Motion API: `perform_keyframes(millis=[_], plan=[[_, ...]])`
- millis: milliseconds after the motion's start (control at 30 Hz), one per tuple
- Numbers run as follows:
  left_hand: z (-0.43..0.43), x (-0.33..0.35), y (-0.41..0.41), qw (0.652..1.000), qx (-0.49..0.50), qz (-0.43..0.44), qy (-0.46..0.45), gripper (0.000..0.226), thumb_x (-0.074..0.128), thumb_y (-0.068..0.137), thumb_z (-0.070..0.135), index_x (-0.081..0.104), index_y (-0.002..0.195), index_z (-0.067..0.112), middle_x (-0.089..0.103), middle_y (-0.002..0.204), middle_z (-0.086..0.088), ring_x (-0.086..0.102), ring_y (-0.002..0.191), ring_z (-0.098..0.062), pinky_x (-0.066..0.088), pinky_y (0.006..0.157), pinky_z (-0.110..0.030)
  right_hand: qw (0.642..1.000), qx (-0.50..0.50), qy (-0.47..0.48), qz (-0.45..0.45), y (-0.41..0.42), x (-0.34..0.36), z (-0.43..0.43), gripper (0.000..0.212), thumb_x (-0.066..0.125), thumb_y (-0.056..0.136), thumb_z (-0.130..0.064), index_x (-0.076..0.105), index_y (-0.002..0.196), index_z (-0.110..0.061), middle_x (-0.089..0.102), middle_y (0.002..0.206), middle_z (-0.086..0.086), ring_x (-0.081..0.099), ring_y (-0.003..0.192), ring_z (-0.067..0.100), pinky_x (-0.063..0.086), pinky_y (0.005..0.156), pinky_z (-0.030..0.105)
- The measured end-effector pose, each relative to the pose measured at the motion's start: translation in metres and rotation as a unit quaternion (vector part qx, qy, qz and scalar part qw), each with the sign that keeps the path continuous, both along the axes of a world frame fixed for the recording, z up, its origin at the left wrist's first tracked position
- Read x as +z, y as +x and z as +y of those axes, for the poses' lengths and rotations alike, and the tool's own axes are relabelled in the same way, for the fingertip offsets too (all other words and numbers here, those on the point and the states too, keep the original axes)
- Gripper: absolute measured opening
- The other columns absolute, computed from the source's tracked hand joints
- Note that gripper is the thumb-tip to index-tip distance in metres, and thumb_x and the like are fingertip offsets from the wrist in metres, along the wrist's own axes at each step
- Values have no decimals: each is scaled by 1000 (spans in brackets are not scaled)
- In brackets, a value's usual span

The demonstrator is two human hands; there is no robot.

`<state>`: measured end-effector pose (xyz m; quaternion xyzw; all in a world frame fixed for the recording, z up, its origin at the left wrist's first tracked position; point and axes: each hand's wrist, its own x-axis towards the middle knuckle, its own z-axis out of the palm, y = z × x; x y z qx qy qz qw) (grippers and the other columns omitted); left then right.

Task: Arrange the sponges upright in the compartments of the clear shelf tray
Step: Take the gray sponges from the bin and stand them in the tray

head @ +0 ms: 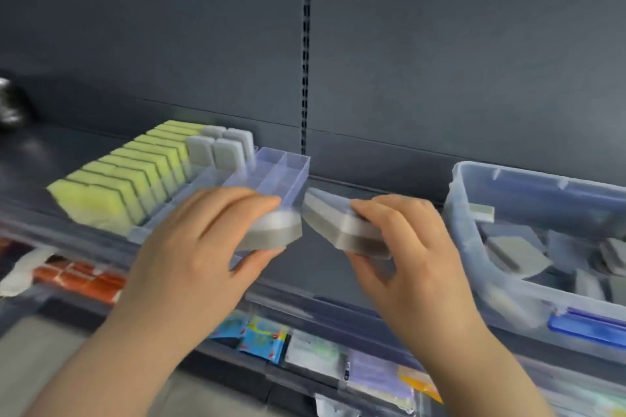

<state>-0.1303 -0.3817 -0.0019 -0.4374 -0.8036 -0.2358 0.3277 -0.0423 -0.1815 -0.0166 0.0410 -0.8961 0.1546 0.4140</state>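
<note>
- Head view: a clear storage bin (474,247) at right holds loose grey sponges.
- Clear shelf tray (284,173): yellow sponges (111,179) upright, right compartments empty.
- Left hand (203,247) grips a grey sponge (274,230).
- Right hand (406,254) grips another grey sponge (338,227).

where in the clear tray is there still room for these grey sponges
The right-hand compartments of the clear tray, beside the standing grey sponges, look empty. The left lane is packed with yellow sponges. The bin at right is cluttered.

Two hands (189,240), two held grey sponges (274,230), one clear tray (281,173).
</note>
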Motion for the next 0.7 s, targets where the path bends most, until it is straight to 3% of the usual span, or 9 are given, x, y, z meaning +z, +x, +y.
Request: perform_keyframes(millis=[167,333,433,567,700], plan=[[-52,-27,-19,999,43,-13,-16,40,75,75,22,55,110,18,55,104,3,53,92,-18,45,79,-30,999,47,6,12,-37,-16,-44,49,69,71,-7,52,116,-13,49,108,-2,49,92,19,34,87,18],[-78,-45,-55,998,50,-35,-31,40,66,75,24,53,112,19,52,106,6,53,90,-18,45,77,-32,998,58,-8,7,-85,-27,-57,39,62,81,-16,51,118,-15,49,109,-3,50,93,18,33,88,15],[-88,-46,-88,997,54,-36,-46,39,65,76,27,53,112,19,51,106,6,52,91,-17,45,79,-32,998,45,-31,13,-120,-31,-59,41,65,79,-15,51,118,-15,48,109,-4,50,92,20,39,84,20],[-96,-35,-141,996,65,-36,-54,36,61,80,34,56,111,15,60,104,2,52,94,-17,42,84,-28,996,58,-62,-3,-176,-32,-62,38,55,85,-25,50,121,-17,47,112,-6,50,96,18,45,80,27],[-104,-23,-187,993,92,-47,-49,38,62,81,35,58,112,14,63,105,-1,53,98,-17,44,87,-30,994,69,-86,-18,-230,-31,-66,40,54,85,-29,49,124,-19,48,113,-7,50,101,13,39,88,14]])
